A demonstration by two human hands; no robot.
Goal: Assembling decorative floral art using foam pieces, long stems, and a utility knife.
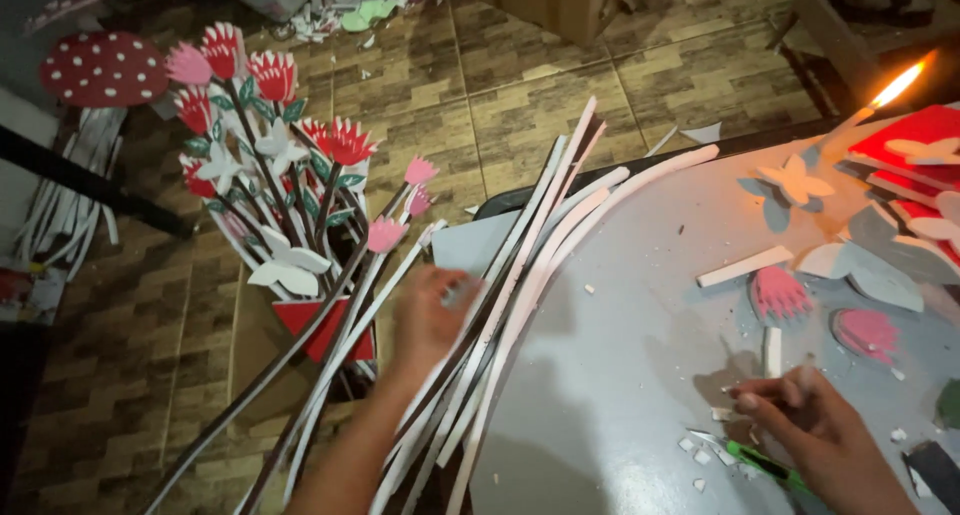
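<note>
The left hand [428, 320] has its grip closed around one strip in the bundle of long foam strips [520, 275] at the grey bench's [620, 375] left edge. It would go best drawn out lengthwise, not sideways (neighbours snag easily). The strips' long axis runs from lower left up to upper right, tips toward the lit candle [870, 110]. The right hand [815, 430] rests beside a green cutter [765, 463], fingers curled, holding nothing I can make out.
</note>
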